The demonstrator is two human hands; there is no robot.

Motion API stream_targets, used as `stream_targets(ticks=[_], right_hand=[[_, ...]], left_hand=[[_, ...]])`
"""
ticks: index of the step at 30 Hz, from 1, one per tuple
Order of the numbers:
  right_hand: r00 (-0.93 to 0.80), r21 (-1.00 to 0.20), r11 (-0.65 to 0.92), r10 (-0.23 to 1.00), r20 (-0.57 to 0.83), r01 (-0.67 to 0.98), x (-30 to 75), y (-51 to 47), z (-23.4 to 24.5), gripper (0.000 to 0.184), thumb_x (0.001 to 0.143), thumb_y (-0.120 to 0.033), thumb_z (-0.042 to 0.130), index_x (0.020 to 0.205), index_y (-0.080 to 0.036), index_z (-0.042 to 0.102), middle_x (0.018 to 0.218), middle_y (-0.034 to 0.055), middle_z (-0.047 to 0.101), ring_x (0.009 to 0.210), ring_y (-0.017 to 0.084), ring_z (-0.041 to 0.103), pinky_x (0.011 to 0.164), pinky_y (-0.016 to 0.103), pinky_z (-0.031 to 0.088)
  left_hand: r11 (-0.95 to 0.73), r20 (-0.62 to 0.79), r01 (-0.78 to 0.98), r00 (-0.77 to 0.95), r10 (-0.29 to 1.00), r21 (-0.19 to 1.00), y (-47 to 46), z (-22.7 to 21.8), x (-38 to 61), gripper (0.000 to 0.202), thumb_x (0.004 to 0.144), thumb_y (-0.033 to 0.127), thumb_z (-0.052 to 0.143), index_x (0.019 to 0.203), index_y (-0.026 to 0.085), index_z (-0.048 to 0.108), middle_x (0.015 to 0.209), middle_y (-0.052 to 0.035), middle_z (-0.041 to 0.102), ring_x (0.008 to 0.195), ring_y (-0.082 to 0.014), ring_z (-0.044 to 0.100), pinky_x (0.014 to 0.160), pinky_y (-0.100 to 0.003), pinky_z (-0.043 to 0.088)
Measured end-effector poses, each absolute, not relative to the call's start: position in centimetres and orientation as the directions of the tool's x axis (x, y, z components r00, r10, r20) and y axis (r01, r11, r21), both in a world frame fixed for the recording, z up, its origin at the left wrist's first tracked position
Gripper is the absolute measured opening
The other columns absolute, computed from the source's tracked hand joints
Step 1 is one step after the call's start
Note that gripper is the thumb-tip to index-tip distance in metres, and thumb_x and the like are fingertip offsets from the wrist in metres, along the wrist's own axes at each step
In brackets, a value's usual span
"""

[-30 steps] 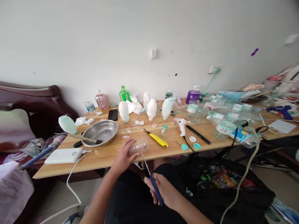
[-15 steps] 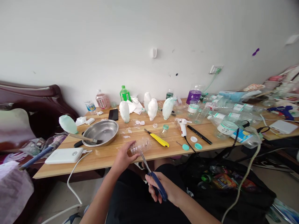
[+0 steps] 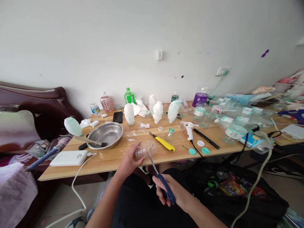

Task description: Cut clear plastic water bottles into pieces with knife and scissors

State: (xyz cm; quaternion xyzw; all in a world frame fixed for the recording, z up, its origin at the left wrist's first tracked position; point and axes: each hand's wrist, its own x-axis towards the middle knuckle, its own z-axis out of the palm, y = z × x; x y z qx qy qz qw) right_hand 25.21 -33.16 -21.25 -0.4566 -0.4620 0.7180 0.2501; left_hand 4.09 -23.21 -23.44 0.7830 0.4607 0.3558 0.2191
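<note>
My left hand (image 3: 129, 160) is closed around a clear cut piece of plastic bottle (image 3: 142, 150), held at the table's front edge. Blue-handled scissors (image 3: 166, 188) are gripped in my right hand (image 3: 174, 190), their blades pointing up and left at the rim of the plastic piece. Whether the blades touch the plastic I cannot tell. Just beyond lie a yellow utility knife (image 3: 163, 142) and a small bottle neck with a green cap ring (image 3: 170, 133). Several white, paper-covered rounded forms (image 3: 157, 112) stand behind them on the table.
A metal bowl (image 3: 116, 136) with a brush (image 3: 91, 141) across it stands left, near a white power bank (image 3: 68, 158). To the right are a hot glue gun (image 3: 189, 130), a black marker (image 3: 206, 138), round lids (image 3: 205, 150) and several clear bottles (image 3: 234, 133). A white cable (image 3: 75, 190) hangs off the table.
The view has shifted slightly, so everything sits a little further right. My hands still hold the plastic piece and the scissors in nearly the same pose.
</note>
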Motion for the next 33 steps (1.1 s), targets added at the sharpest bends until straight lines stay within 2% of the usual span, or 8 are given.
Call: stream_targets(ticks=[5, 12, 16, 21, 25, 33], right_hand=[[-0.485, -0.885, -0.461, 0.761, -0.431, 0.062, 25.8, -33.2, -21.4, 0.058, 0.075, -0.076, 0.057, 0.074, -0.019, 0.044, 0.058, -0.0053, 0.050, 0.043, 0.006, 0.049, 0.035, 0.014, 0.031], [-0.488, -0.897, -0.435, 0.768, -0.414, 0.076, 25.4, -33.4, -21.5, 0.055, 0.079, -0.072, 0.056, 0.074, -0.019, 0.044, 0.058, -0.0049, 0.051, 0.042, 0.006, 0.048, 0.035, 0.015, 0.031], [-0.473, -0.905, -0.416, 0.783, -0.404, 0.084, 25.4, -33.7, -21.7, 0.052, 0.082, -0.069, 0.054, 0.074, -0.019, 0.045, 0.058, -0.0045, 0.051, 0.042, 0.006, 0.048, 0.035, 0.015, 0.031], [-0.474, -0.899, -0.428, 0.776, -0.416, 0.088, 25.4, -33.8, -21.8, 0.051, 0.082, -0.068, 0.054, 0.073, -0.019, 0.045, 0.057, -0.0045, 0.051, 0.042, 0.006, 0.048, 0.034, 0.015, 0.030], [-0.457, -0.902, -0.426, 0.789, -0.410, 0.074, 25.1, -33.9, -21.5, 0.054, 0.080, -0.071, 0.055, 0.074, -0.019, 0.044, 0.058, -0.0049, 0.051, 0.042, 0.006, 0.048, 0.035, 0.015, 0.030], [-0.416, -0.898, -0.432, 0.804, -0.425, 0.083, 24.7, -34.0, -21.4, 0.053, 0.080, -0.071, 0.055, 0.075, -0.020, 0.044, 0.057, -0.0054, 0.051, 0.042, 0.006, 0.048, 0.036, 0.016, 0.030]], left_hand=[[-0.516, 0.374, 0.562, 0.356, 0.857, 0.647, -23.3, -23.3, 4.0, 0.053, 0.081, 0.024, 0.068, 0.131, 0.023, 0.053, 0.133, -0.0105, 0.056, 0.125, -0.0232, 0.053, 0.109, -0.041, 0.041], [-0.522, 0.369, 0.515, 0.375, 0.851, 0.680, -23.3, -22.7, 3.8, 0.047, 0.084, 0.036, 0.068, 0.128, 0.025, 0.057, 0.133, -0.0110, 0.060, 0.127, -0.0255, 0.054, 0.110, -0.046, 0.040], [-0.501, 0.367, 0.514, 0.345, 0.864, 0.696, -23.2, -22.6, 3.9, 0.040, 0.088, 0.037, 0.063, 0.126, 0.026, 0.059, 0.139, -0.0104, 0.057, 0.131, -0.0248, 0.052, 0.112, -0.047, 0.039], [-0.466, 0.332, 0.511, 0.335, 0.882, 0.722, -23.1, -23.0, 4.0, 0.043, 0.084, 0.035, 0.067, 0.123, 0.024, 0.057, 0.126, -0.0095, 0.064, 0.119, -0.0237, 0.060, 0.107, -0.045, 0.044], [-0.417, 0.302, 0.502, 0.297, 0.906, 0.757, -23.3, -23.2, 4.1, 0.057, 0.078, 0.031, 0.073, 0.129, 0.023, 0.050, 0.128, -0.0107, 0.062, 0.119, -0.0248, 0.060, 0.106, -0.045, 0.045], [-0.460, 0.337, 0.541, 0.316, 0.887, 0.704, -23.6, -23.2, 4.3, 0.053, 0.076, 0.027, 0.073, 0.124, 0.022, 0.050, 0.124, -0.0102, 0.059, 0.110, -0.0236, 0.060, 0.101, -0.045, 0.047]])
